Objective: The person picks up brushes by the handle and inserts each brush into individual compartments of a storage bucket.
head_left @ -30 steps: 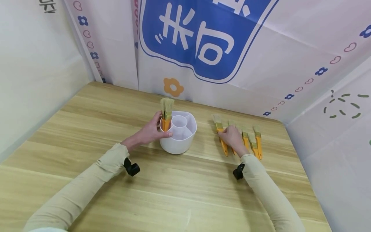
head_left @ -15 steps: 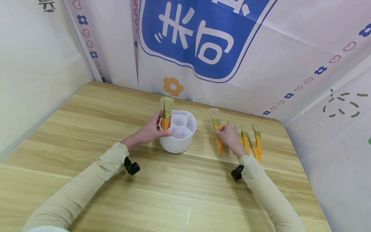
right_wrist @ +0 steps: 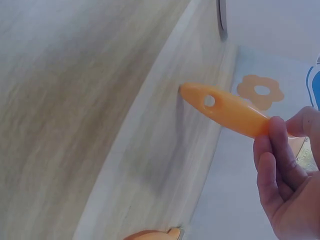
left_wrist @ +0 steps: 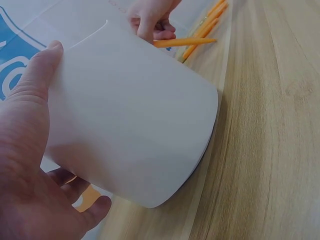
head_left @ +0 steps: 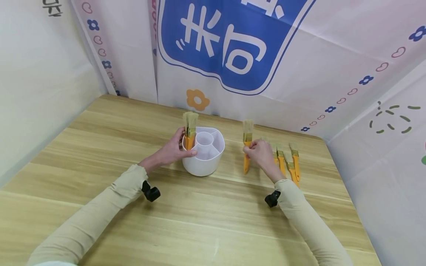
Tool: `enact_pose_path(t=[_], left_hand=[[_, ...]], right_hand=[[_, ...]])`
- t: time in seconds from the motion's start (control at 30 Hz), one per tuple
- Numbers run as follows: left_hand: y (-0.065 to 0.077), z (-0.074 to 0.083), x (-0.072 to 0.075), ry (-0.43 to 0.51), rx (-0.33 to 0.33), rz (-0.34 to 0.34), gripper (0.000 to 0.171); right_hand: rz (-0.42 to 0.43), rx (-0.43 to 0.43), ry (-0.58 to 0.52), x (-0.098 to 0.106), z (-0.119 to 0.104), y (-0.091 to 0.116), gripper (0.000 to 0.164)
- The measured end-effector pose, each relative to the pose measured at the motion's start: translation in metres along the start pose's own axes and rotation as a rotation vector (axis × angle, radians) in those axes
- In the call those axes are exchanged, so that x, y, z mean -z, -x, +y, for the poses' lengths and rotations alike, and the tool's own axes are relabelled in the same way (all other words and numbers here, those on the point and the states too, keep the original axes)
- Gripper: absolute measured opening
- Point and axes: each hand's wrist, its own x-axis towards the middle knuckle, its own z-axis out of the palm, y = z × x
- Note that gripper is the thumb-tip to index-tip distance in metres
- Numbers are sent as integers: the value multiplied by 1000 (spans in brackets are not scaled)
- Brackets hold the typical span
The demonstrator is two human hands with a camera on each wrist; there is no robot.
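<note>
Curled round a white divided holder [head_left: 201,167], the left hand [head_left: 169,149] keeps its thumb along the near rim, its fingers round the left side. The holder stands upright toward the worktop's [head_left: 186,229] far edge, about midway along, a printed sheet [head_left: 133,55] hanging behind. Bristles up, a bunch of upright brushes [head_left: 190,127] stands in its left compartment; their handle ends are hidden inside, and I can't count them.

Well to the right of the holder, the right hand [head_left: 263,153] pinches a held brush [head_left: 247,138] by its orange handle, bristles toward the far edge. Seen from the right wrist, most of its bristle end is behind the fingers, and I can't tell whether the handle's tip meets the wood.

Furthest right, several loose brushes [head_left: 296,162] lie toward the worktop's far right corner, partly covered by that hand and its sleeve [head_left: 309,221].
</note>
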Motion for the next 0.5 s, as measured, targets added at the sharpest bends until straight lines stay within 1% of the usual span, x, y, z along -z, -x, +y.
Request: enact_pose_path(t=[0.23, 0.5], left_hand=[[1, 1, 0, 1, -10, 0, 91], [0, 1, 0, 0, 2, -5, 91]], right_hand=[[9, 38, -24, 0, -2, 3, 19], [33, 34, -68, 2, -4, 5, 19]])
